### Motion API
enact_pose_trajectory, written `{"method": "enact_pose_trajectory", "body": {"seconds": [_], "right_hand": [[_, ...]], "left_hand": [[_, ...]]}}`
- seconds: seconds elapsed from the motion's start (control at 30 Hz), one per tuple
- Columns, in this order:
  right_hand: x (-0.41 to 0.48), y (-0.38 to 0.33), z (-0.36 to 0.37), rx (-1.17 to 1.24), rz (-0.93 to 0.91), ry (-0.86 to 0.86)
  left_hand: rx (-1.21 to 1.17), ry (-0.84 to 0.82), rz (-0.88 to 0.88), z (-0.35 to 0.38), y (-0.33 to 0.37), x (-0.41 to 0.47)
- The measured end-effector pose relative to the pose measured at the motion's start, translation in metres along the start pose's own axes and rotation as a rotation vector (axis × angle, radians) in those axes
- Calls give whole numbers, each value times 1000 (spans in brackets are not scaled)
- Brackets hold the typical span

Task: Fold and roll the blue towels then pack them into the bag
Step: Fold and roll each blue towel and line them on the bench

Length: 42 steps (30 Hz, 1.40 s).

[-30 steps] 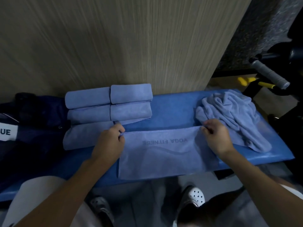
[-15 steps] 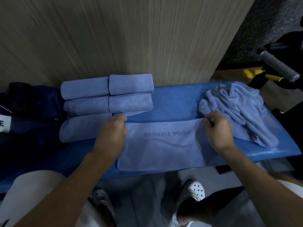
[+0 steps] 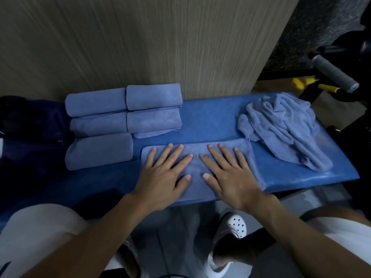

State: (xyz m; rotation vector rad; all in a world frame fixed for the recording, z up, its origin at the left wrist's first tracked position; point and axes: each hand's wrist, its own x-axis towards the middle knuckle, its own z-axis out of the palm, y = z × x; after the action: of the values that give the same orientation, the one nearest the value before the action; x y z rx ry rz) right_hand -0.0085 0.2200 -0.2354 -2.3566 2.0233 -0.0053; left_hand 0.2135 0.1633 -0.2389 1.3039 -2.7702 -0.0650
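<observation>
A folded blue towel (image 3: 196, 147) lies flat near the front edge of the blue bench (image 3: 216, 117). My left hand (image 3: 166, 177) and my right hand (image 3: 230, 177) press flat on it side by side, fingers spread and straight. Several rolled blue towels (image 3: 124, 117) sit stacked at the left against the wall. A crumpled heap of blue towels (image 3: 281, 125) lies at the bench's right end. A dark navy bag (image 3: 34, 125) sits at the far left, mostly in shadow.
A wood-grain wall panel (image 3: 140, 41) rises directly behind the bench. Exercise gear with a grey grip (image 3: 333, 73) and yellow handles (image 3: 321, 87) stands at the right. My legs and white perforated shoes (image 3: 234, 225) are below the bench edge.
Both hands let go of the towel's far corners. The towel is now folded narrower with its lettering hidden, and both palms have come together flat on its middle.
</observation>
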Motion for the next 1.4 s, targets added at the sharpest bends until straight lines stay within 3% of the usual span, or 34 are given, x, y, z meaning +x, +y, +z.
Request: {"method": "enact_pose_trajectory", "body": {"seconds": [0.3, 0.5, 1.17, 1.3, 1.4], "right_hand": [[-1, 32, -1, 20, 219, 16], [-4, 38, -2, 79, 265, 9], [-8, 42, -4, 147, 224, 23], [-19, 38, -10, 201, 405, 236], [-28, 44, -11, 221, 630, 220]], "left_hand": [[70, -23, -3, 2, -6, -1], [61, -28, -17, 1, -4, -1], [79, -18, 72, -6, 9, 6], [40, -9, 121, -16, 36, 19], [38, -19, 154, -12, 54, 29]]}}
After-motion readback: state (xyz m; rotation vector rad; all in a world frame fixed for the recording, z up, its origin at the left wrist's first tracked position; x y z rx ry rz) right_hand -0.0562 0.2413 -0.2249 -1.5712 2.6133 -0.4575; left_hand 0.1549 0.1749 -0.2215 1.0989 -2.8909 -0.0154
